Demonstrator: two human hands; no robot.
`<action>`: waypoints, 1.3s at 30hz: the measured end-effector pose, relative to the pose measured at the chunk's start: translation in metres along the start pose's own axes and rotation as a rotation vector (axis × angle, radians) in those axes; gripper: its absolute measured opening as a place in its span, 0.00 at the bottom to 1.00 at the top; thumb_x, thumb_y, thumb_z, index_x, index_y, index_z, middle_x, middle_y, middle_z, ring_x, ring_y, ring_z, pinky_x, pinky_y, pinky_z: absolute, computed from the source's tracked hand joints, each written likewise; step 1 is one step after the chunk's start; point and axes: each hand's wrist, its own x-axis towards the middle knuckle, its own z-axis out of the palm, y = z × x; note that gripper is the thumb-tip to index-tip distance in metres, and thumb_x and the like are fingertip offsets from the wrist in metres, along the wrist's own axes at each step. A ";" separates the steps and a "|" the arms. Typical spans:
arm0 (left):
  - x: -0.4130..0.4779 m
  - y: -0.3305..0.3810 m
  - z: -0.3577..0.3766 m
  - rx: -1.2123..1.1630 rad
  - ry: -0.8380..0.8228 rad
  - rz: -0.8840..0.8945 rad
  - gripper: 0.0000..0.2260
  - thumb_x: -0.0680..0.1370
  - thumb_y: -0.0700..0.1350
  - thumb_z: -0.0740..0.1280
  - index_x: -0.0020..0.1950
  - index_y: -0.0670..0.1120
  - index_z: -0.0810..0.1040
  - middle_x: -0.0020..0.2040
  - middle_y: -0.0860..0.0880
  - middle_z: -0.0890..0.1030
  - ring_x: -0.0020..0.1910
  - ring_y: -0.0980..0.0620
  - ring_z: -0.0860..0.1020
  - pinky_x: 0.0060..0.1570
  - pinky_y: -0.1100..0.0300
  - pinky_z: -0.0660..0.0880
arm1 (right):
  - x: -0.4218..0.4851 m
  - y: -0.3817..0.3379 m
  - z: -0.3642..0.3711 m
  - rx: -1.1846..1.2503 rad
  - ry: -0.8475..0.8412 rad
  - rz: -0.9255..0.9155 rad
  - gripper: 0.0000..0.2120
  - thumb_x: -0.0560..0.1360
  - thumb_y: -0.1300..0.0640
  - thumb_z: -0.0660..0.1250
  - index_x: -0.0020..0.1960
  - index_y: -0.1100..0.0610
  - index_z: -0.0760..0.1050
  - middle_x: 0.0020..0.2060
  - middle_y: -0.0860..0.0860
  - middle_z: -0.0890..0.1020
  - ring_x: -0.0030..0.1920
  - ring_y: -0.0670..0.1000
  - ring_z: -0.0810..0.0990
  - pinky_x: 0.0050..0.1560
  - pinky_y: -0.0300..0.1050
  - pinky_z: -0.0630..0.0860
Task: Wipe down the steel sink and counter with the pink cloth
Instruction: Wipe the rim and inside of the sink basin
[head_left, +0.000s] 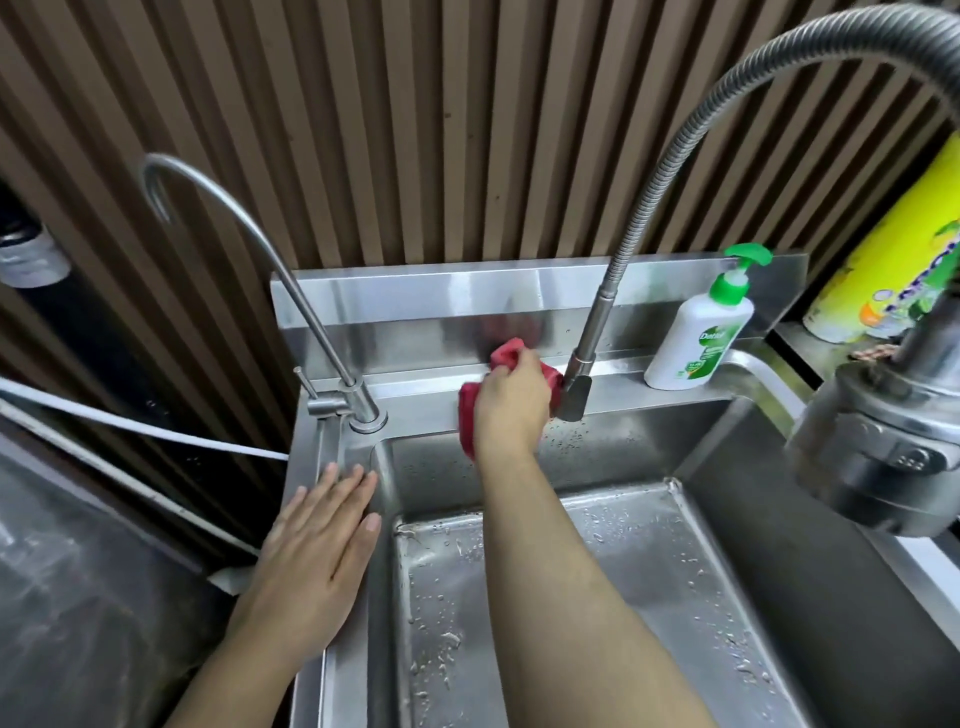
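Trouble could come from the soap bottle (698, 338) at right of centre: a wide sweep might topple it. Right hand (511, 410), grip bunched on the pink cloth (470, 415), rubs the sink's (727, 519) back ledge; left hand (322, 540) lies spread flat.

Right hand (511, 402) presses pink cloth (470, 415) on sink (727, 452) ledge.

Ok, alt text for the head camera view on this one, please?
The right hand presses a pink cloth against the back ledge of a wet steel sink, beside the flexible faucet. The left hand rests flat on the sink's left rim; a soap bottle stands at back right.
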 end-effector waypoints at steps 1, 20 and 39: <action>-0.001 0.000 0.000 -0.004 0.001 0.002 0.33 0.72 0.64 0.36 0.73 0.51 0.52 0.73 0.60 0.53 0.73 0.63 0.43 0.71 0.65 0.37 | 0.003 -0.008 -0.001 0.176 0.075 0.045 0.14 0.74 0.65 0.53 0.54 0.56 0.74 0.64 0.57 0.75 0.65 0.57 0.72 0.63 0.53 0.69; 0.001 0.003 -0.001 -0.011 0.032 0.010 0.26 0.76 0.57 0.45 0.73 0.51 0.60 0.71 0.60 0.57 0.73 0.62 0.47 0.70 0.67 0.39 | -0.026 0.027 -0.016 -0.472 -0.400 -0.303 0.33 0.74 0.67 0.56 0.76 0.57 0.48 0.76 0.55 0.51 0.76 0.51 0.49 0.74 0.50 0.51; -0.031 0.007 0.001 0.066 0.032 -0.056 0.27 0.77 0.55 0.45 0.74 0.46 0.56 0.76 0.50 0.55 0.74 0.57 0.45 0.73 0.59 0.41 | -0.023 0.247 -0.031 -0.648 -0.587 -0.174 0.25 0.82 0.51 0.52 0.75 0.60 0.54 0.76 0.58 0.52 0.76 0.56 0.47 0.74 0.50 0.47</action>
